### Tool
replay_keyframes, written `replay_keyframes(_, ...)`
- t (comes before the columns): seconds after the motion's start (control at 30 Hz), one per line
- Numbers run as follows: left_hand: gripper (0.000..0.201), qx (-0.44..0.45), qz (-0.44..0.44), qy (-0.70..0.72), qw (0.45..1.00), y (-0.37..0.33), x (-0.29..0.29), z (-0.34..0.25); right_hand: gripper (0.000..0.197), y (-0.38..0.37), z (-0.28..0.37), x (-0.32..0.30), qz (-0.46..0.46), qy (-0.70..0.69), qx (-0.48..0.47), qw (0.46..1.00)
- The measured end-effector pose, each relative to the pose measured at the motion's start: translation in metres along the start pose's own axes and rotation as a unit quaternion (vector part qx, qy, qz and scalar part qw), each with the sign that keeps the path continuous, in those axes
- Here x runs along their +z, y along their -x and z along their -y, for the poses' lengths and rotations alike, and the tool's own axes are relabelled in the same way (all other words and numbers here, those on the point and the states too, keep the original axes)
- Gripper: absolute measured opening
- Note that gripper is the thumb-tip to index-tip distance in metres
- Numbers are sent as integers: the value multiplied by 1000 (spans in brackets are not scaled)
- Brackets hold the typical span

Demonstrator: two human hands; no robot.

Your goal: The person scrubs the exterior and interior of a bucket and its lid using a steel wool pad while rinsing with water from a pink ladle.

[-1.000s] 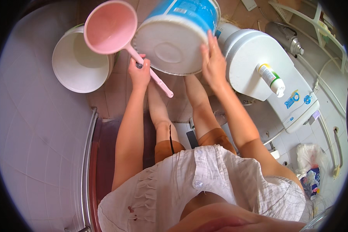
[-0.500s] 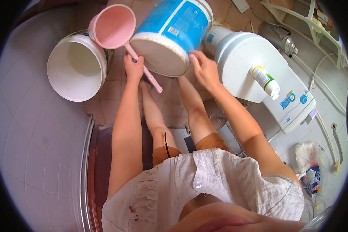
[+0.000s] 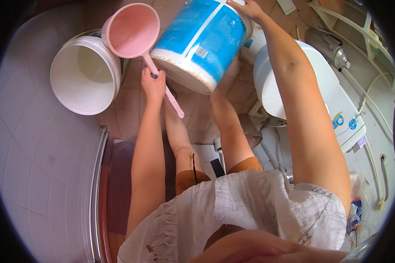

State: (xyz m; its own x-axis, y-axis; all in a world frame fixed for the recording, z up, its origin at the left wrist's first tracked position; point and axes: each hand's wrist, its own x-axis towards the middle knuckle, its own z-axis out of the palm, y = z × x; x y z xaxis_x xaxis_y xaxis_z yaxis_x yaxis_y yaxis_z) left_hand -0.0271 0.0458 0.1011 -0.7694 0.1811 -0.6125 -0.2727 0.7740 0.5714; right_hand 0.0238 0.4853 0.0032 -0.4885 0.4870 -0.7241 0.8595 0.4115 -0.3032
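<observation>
My left hand [image 3: 153, 87] is closed round the handle of a pink dipper [image 3: 134, 33], whose round bowl faces up. Right beside the bowl, a blue and white plastic bucket [image 3: 221, 46] stands tilted, with its white base toward me. At its far rim, my right hand [image 3: 248, 9] grips the edge, though the picture's top cuts off part of the hand. To the left a white bucket [image 3: 81, 98] has its mouth turned toward me; the dipper bowl overlaps its upper right edge.
At the right is a white toilet [image 3: 267, 83], partly hidden behind my right arm. Beyond it lie a metal flask [image 3: 340, 57] and a pale plastic rack [image 3: 360, 26]. A tiled wall [image 3: 39, 166] runs along the left. A grey hose [image 3: 270, 153] hangs near my knee.
My right hand has gone from the blue bucket's near right side up to its far rim and taken hold. The bucket has tilted and shifted slightly right. My right arm now covers the white bottle.
</observation>
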Motion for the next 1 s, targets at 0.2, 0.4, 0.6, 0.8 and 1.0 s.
replay_keyframes(0.2,19,43,-18,53,997,44,-7,-17,80,78,61,-17,-142,41,-82,986)
replay_keyframes(0.4,15,-55,29,20,998,87,-45,-58,76,105,77,-52,-230,28,-96,968)
replay_keyframes(0.6,15,-5,1,45,999,104,-59,-62,73,101,58,-19,-215,8,-174,961)
replay_keyframes(0.8,16,-21,30,34,999,100,-54,-58,88,91,10,5,-138,99,-87,982)
replay_keyframes(1.0,21,-15,9,96,995,97,-48,-79,63,223,77,35,-169,-93,-101,976)
